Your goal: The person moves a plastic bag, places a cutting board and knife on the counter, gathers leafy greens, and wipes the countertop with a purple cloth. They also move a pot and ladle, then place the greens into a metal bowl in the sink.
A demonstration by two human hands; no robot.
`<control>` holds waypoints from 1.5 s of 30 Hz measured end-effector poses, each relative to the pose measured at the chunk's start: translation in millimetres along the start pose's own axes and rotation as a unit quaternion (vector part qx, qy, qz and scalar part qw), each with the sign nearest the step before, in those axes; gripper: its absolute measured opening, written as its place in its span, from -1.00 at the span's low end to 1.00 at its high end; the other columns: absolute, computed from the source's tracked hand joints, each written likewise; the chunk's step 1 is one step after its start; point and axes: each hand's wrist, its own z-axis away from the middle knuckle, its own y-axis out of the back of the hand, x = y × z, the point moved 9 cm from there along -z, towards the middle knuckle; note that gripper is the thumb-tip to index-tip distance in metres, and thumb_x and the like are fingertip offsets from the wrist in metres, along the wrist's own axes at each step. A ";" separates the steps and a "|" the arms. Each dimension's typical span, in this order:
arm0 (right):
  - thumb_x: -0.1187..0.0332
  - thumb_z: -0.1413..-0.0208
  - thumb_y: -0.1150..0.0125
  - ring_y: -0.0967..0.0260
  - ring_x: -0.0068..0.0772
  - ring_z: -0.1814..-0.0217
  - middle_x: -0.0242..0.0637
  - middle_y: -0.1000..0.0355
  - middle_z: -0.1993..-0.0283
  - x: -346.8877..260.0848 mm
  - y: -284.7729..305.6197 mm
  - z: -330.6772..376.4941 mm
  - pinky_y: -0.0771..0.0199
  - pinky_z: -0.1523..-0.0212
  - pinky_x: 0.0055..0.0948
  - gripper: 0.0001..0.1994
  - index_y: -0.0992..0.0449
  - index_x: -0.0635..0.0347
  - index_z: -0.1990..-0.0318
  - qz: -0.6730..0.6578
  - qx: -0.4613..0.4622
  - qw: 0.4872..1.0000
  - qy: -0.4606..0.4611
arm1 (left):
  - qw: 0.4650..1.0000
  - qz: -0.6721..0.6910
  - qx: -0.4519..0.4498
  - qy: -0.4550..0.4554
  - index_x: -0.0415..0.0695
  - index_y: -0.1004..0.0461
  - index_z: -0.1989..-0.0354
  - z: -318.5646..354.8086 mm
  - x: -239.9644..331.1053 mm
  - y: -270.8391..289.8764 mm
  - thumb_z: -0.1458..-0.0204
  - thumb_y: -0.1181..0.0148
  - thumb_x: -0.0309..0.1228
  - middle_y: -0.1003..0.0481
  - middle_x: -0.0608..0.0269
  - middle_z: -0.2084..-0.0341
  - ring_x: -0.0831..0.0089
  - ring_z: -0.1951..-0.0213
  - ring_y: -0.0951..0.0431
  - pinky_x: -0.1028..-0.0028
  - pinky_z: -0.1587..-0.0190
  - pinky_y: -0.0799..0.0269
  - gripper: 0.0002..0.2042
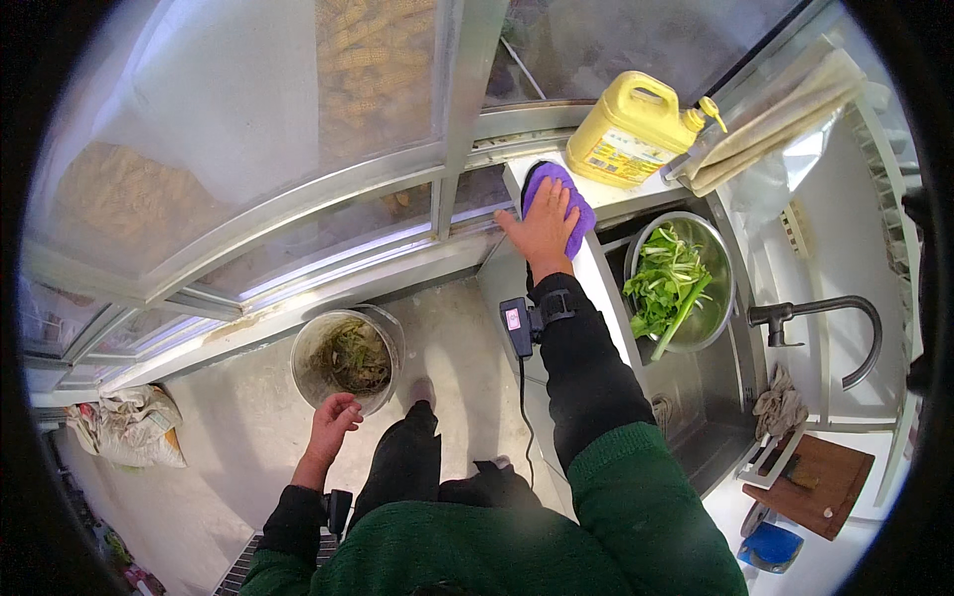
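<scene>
A purple cloth (564,189) lies on the white counter ledge (517,177) by the window. My right hand (544,233) holds it down, fingers bent over the cloth and thumb out to the left. Just right of the cloth stands a yellow jug (631,134) with a pump top. Low on the left is my left hand (335,427), its fingers curled in and nothing visible in them. It hangs close to the rim of a metal bucket (306,348) on the floor, which contains plant scraps (353,360).
In the dark sink (696,407) sits a metal bowl (728,288) of leafy greens (668,278), under a black faucet (795,313). A grey rag (780,402) and a wooden board (820,482) lie at the right. White sacks (134,427) rest on the floor at far left.
</scene>
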 end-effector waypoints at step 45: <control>0.45 -0.03 -0.04 0.04 -0.05 -0.35 -0.06 -0.09 -0.27 299.0 206.9 652.2 0.15 -0.31 -0.10 -0.53 -0.23 0.16 -0.16 -0.005 0.201 0.898 -0.391 | 0.852 -0.264 -0.451 0.028 -0.15 -0.35 0.15 2.4 -27.7 -310.6 -0.12 -0.04 -0.29 -0.43 0.34 0.37 0.56 0.38 -0.43 0.56 0.38 -0.35 -0.78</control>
